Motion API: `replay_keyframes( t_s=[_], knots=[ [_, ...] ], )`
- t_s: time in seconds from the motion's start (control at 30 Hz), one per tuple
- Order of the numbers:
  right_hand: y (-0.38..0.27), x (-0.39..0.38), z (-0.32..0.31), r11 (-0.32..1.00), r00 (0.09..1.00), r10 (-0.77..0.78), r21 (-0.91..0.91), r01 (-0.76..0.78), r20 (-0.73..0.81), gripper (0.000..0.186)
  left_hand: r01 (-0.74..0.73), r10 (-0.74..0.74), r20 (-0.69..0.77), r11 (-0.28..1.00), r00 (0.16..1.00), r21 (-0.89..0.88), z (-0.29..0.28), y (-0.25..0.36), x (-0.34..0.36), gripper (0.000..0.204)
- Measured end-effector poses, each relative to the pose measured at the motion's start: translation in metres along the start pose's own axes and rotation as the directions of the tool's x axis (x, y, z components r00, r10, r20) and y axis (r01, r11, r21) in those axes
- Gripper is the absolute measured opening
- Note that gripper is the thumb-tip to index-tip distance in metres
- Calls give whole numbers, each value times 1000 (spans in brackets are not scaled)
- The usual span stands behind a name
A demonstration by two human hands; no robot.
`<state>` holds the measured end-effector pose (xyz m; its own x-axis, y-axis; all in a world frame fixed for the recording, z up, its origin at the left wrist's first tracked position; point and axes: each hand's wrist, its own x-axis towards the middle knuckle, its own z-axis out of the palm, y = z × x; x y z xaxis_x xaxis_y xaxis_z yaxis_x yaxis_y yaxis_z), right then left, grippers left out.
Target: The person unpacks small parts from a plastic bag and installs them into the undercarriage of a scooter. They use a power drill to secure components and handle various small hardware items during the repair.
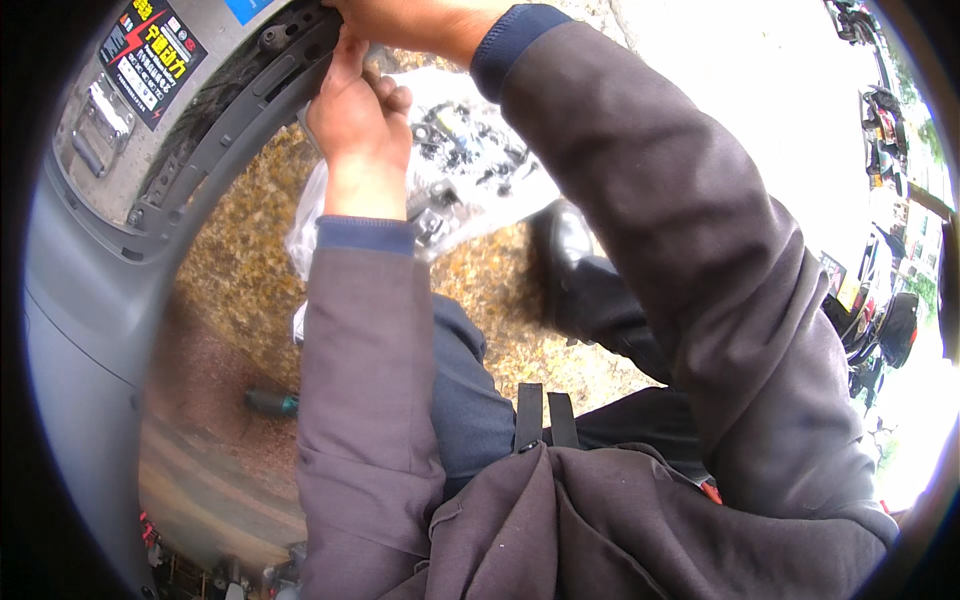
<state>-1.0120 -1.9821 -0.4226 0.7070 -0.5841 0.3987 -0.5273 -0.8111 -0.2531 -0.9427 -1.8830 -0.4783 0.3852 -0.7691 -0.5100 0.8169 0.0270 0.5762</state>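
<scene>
At the top edge, both hands meet at the dark rim (pixel 262 105) of a grey vehicle body (pixel 85 300), likely a scooter's. My left hand (pixel 362 125) is closed, its fingers curled and its upper fingers pressed against the rim's inner side. Whatever it pinches is hidden. Just above it, my right hand (pixel 415 20) reaches in from the right; its fingers are mostly cut off by the picture's edge. Inside the rim sits a silver metal box (pixel 185 85) with a fold-down handle (pixel 100 125) and a black, yellow and red sticker.
On the speckled ground beyond my left wrist lies a clear plastic bag (pixel 525 195) with many small metal and dark parts. A teal-and-black tool handle (pixel 272 402) rests by the vehicle. My dark shoe (pixel 570 235) stands beside the bag. Parked two-wheelers (pixel 880 250) line the far right.
</scene>
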Motion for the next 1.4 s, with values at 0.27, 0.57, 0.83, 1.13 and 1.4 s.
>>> replay_keyframes(
  t_s=[0.27, 0.57, 0.83, 1.13, 1.4],
  knots=[
    [-1, -1, 2, 1000, 999, 29, -9, -29, -24, 11, 4, -2, -21, 997, 1000, 76, 5, 1, -3, 12],
    [-3, -4, -6, 1000, 999, -21, -13, 20, -40, 12, 18, -13, -42, 994, 999, 107, 6, 2, -4, 12],
    [-2, -1, -1, 1000, 1000, 3, -23, -3, -19, 13, 6, -3, -35, 996, 999, 91, 6, 2, -4, 12],
    [2, -9, -8, 999, 1000, -21, 30, 22, -15, 15, 40, -32, -74, 993, 997, 107, 3, -1, 0, 13],
    [-9, 4, -6, 996, 996, 47, -74, -42, 71, 14, 9, 1, -125, 996, 992, 85, 8, 4, -4, 18]
  ],
)
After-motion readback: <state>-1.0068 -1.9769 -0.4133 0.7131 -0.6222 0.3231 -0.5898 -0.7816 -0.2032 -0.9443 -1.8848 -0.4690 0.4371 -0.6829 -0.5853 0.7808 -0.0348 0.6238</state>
